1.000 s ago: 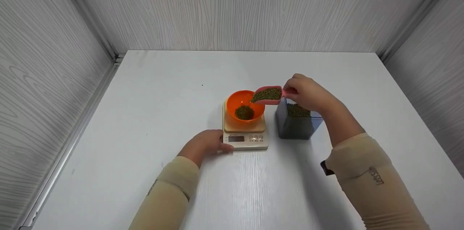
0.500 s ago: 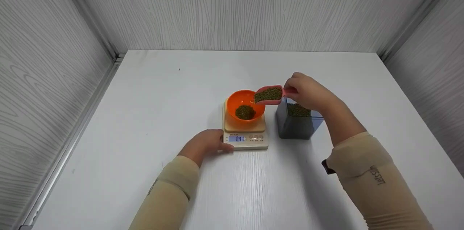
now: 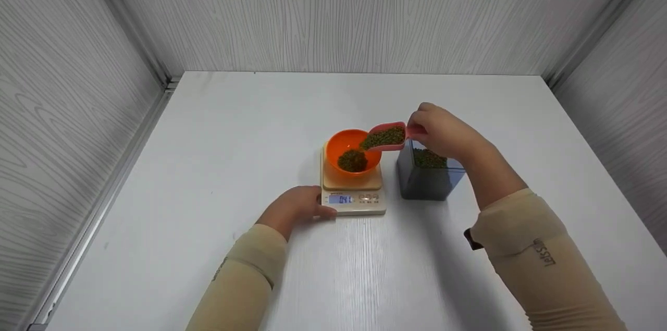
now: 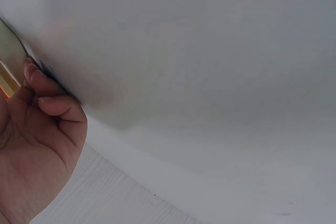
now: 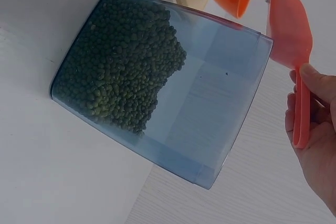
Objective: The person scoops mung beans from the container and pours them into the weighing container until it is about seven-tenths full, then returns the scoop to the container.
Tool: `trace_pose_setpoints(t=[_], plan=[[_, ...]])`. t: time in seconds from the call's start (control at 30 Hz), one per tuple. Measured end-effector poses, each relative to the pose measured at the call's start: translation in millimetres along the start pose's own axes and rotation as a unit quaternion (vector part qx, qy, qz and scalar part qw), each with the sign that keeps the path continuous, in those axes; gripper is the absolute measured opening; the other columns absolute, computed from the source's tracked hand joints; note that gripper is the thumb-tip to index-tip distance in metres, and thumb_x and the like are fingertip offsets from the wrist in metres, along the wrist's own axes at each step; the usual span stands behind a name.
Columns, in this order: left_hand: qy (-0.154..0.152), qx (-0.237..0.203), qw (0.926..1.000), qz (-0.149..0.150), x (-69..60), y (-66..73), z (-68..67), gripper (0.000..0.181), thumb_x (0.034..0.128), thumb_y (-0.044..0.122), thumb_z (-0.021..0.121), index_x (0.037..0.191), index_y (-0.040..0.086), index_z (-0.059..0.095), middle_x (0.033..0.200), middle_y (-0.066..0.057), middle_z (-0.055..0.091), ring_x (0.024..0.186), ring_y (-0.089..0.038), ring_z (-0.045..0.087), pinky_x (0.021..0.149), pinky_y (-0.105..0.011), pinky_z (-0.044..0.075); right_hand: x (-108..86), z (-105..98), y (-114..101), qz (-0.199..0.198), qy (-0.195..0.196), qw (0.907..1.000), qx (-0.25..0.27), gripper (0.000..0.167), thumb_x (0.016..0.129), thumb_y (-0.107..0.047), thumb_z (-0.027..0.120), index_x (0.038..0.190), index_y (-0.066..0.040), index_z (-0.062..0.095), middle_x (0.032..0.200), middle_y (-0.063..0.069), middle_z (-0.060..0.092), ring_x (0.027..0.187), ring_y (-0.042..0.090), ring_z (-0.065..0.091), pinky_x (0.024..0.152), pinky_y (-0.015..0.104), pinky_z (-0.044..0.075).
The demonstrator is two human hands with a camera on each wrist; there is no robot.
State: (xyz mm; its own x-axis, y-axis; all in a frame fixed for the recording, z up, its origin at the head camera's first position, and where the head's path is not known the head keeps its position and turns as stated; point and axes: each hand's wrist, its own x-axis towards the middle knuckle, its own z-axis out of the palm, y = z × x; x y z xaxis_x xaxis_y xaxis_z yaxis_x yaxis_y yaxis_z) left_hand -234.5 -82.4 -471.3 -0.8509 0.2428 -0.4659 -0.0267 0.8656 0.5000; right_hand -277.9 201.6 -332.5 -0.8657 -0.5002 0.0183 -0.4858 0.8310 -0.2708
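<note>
My right hand (image 3: 440,133) grips the handle of a red scoop (image 5: 290,24) full of green mung beans (image 3: 385,136). The scoop's lip is over the right rim of an orange bowl (image 3: 346,139). Beans are falling from the lip into the bowl, where a small heap lies (image 3: 353,160). Beneath the bowl is a kitchen scale (image 3: 367,209), its display lit with small digits. My left hand (image 3: 297,204) holds the scale's front left corner, with the thumb at the front edge and the other fingers partly hidden at the side.
Right of the scale stands a clear bluish square container (image 5: 210,77) partly filled with mung beans, below my right hand. The white table (image 3: 234,127) meets grained panels (image 3: 333,13) at the back and sides. A tiny dark speck lies at the table's back edge.
The scale's display has gone from dark to lit. The scoop drew back slightly, then beans began pouring from its lip again. A dark speck has moved toward the back edge. My left hand stays put.
</note>
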Motion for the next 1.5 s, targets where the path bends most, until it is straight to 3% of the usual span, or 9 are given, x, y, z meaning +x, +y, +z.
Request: trace_pose_setpoints(t=[0.27, 0.53, 0.93, 1.27, 1.5], plan=[[-0.001, -0.001, 1.0, 0.006, -0.6, -0.4, 0.1, 0.044, 0.073, 0.05, 0.071, 0.105, 0.021, 0.061, 0.109, 0.001, 0.06, 0.103, -0.02, 0.052, 0.1, -0.042, 0.034, 1.0, -2, -3, 0.023, -0.013, 0.9996, -0.004, 0.014, 0.087, -0.008, 0.059, 0.1, -0.004, 0.062, 0.095, 0.008, 0.051, 0.085, 0.022, 0.049, 0.076, 0.035, 0.049], [0.005, 0.006, 1.0, 0.004, -2.2, 1.0, -0.9, 0.04, 0.0733, 0.048, 0.071, 0.101, 0.021, 0.06, 0.104, 0.001, 0.06, 0.1, -0.02, 0.051, 0.099, -0.041, 0.035, -0.1, -6, -7, 0.002, -0.001, 0.9998, -0.018, 0.012, 0.086, -0.006, 0.059, 0.098, -0.004, 0.063, 0.091, 0.007, 0.051, 0.083, 0.021, 0.047, 0.074, 0.033, 0.048], [0.006, 0.0, 1.0, 0.0, -4.4, 2.6, -1.3, 0.044, 0.0736, 0.049, 0.07, 0.106, 0.022, 0.06, 0.113, 0.001, 0.059, 0.109, -0.021, 0.05, 0.101, -0.043, 0.033, 1.4, -8, -11, -0.002, -0.001, 0.9995, -0.033, 0.013, 0.085, -0.004, 0.06, 0.098, -0.004, 0.063, 0.091, 0.008, 0.051, 0.083, 0.022, 0.048, 0.075, 0.034, 0.048], [-0.001, 0.0, 1.0, -0.006, -4.1, 2.8, -1.5, 0.047, 0.0741, 0.05, 0.07, 0.11, 0.021, 0.059, 0.114, 0.001, 0.058, 0.108, -0.021, 0.05, 0.101, -0.043, 0.033, 1.4, -11, -20, -0.025, 0.005, 0.9965, -0.08, 0.013, 0.084, -0.002, 0.06, 0.096, -0.002, 0.062, 0.089, 0.009, 0.05, 0.084, 0.024, 0.046, 0.073, 0.034, 0.046], [-0.002, 0.01, 0.9999, -0.003, -1.3, 1.3, 0.1, 0.041, 0.074, 0.05, 0.069, 0.102, 0.022, 0.059, 0.106, 0.002, 0.059, 0.101, -0.02, 0.051, 0.099, -0.041, 0.035, 2.7, -9, -23, -0.049, 0.014, 0.9909, -0.125, 0.01, 0.083, -0.001, 0.059, 0.093, -0.001, 0.061, 0.089, 0.011, 0.05, 0.085, 0.027, 0.047, 0.075, 0.037, 0.045]])
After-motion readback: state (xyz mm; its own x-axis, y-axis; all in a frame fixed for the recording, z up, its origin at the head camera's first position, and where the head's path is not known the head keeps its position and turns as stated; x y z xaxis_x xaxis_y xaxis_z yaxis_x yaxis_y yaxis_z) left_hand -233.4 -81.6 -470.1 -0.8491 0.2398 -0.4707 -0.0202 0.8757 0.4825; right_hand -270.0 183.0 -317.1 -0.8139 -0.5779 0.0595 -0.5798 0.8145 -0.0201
